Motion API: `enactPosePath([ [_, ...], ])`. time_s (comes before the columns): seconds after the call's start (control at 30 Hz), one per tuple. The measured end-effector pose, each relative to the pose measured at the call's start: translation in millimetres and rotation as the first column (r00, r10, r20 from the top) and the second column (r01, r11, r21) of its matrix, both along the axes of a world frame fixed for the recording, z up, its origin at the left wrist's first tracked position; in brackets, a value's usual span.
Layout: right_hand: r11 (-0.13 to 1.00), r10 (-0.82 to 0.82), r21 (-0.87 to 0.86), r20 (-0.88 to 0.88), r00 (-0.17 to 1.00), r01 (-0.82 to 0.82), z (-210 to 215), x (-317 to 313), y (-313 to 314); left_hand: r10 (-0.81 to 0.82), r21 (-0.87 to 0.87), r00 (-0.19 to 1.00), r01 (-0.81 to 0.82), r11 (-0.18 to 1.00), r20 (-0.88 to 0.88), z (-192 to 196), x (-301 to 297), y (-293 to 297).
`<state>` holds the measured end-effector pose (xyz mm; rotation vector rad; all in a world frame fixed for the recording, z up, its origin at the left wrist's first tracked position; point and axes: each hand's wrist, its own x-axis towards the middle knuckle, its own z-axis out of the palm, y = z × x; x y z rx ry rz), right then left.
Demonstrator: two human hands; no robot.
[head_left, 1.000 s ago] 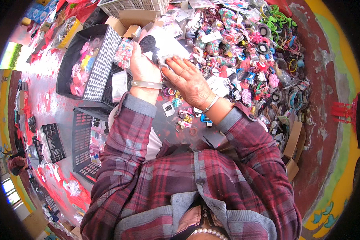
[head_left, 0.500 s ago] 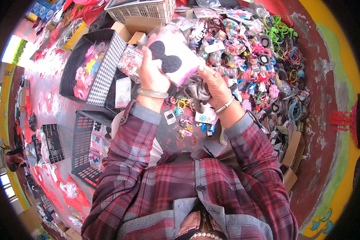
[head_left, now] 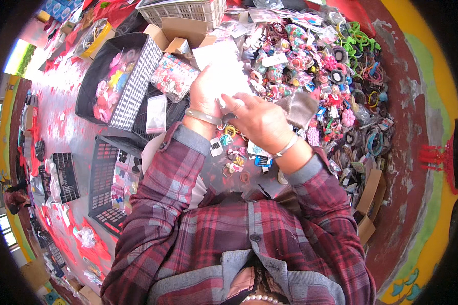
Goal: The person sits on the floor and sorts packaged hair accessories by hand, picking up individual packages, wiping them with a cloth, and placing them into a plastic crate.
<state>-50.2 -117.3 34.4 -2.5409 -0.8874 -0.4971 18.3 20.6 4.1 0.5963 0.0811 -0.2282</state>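
Observation:
My left hand (head_left: pixel 204 94) grips a white card package (head_left: pixel 224 68) by its left side; glare washes out the card's surface. At the card's lower edge, my right hand (head_left: pixel 262 122) has its fingertips closed together against it. A grey-brown piece of soft fabric (head_left: pixel 301 108) sticks out beyond the right hand's knuckles; whether that hand still holds it or it lies on the pile, I cannot tell. Below my hands lie small coloured hair ties (head_left: pixel 231 130) and a blue-and-white carded item (head_left: pixel 262 161).
A large pile of hair accessories (head_left: pixel 336 96) spreads to the right. At the left stand a houndstooth-sided box (head_left: pixel 136 86) and a dark plastic basket (head_left: pixel 103 183). Behind the card are an open cardboard box (head_left: pixel 185 25) and a pale crate (head_left: pixel 208 12). Another person (head_left: pixel 16 197) appears far left.
The card's black bow-shaped piece no longer shows; a plain white face does. My right hand has moved in over the card's lower edge, and the grey-brown fabric has shifted right.

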Motion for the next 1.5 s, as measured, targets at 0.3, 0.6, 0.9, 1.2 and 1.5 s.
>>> enactPosePath([
  [0.3,-0.040,0.255,0.933,-0.336,0.907,0.357,39,20,-47,-0.110,-0.034,0.994,0.110,0.993,0.008,1,-11,-2],
  [0.6,0.978,0.001,0.206,-0.079,0.997,0.016,-19,17,4,-0.210,-0.272,0.977,0.193,0.943,-0.036,1,-19,-12],
  [0.9,0.970,-0.188,0.161,0.025,0.982,0.181,-16,31,0,-0.249,-0.218,0.968,0.235,0.947,-0.037,9,-28,-19],
  [1.2,0.563,0.011,0.785,-0.321,0.947,0.259,-43,57,-27,-0.347,-0.086,0.935,0.353,0.932,0.071,10,-27,-13],
  [1.5,-0.038,0.085,0.828,-0.556,0.827,0.560,-16,67,-75,-0.296,-0.087,0.951,0.304,0.949,0.091,3,-12,6],
])
